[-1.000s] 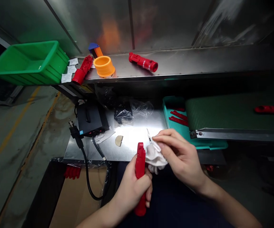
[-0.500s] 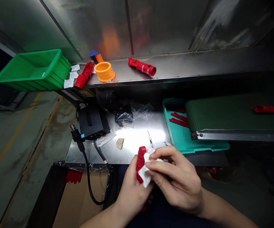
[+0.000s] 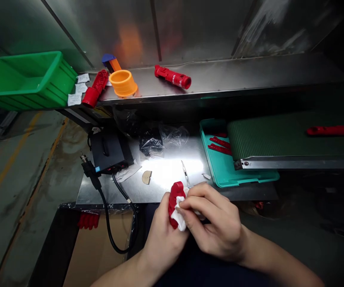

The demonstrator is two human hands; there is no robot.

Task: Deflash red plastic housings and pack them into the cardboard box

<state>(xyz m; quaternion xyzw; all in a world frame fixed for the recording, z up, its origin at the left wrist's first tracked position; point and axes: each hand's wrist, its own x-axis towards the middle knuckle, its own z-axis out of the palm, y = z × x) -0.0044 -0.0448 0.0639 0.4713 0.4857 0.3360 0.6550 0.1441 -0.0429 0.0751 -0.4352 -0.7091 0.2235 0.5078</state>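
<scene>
My left hand [image 3: 166, 239] grips a red plastic part [image 3: 174, 199], whose lower end is hidden in my palm. My right hand [image 3: 215, 223] pinches a white cloth [image 3: 178, 218] and presses it against the part. Both hands are close together at the front edge of a steel bench [image 3: 166, 187]. Just beyond my right fingers, a slim metal blade tool [image 3: 185, 173] lies on the bench, not touched by either hand. A small tan half-round piece [image 3: 147, 177] lies further left.
A teal tray [image 3: 219, 159] holds red strips, beside a green conveyor belt [image 3: 279, 139] carrying a red part [image 3: 335, 130]. A black unit [image 3: 109, 152] with a cord and plastic bags sits on the bench. An upper shelf [image 3: 219, 75] holds red parts, an orange ring, and a green bin.
My right hand has brought the cloth onto the red part and closed around it. The part has tilted and moved down into my left hand. The whole view has shifted slightly.
</scene>
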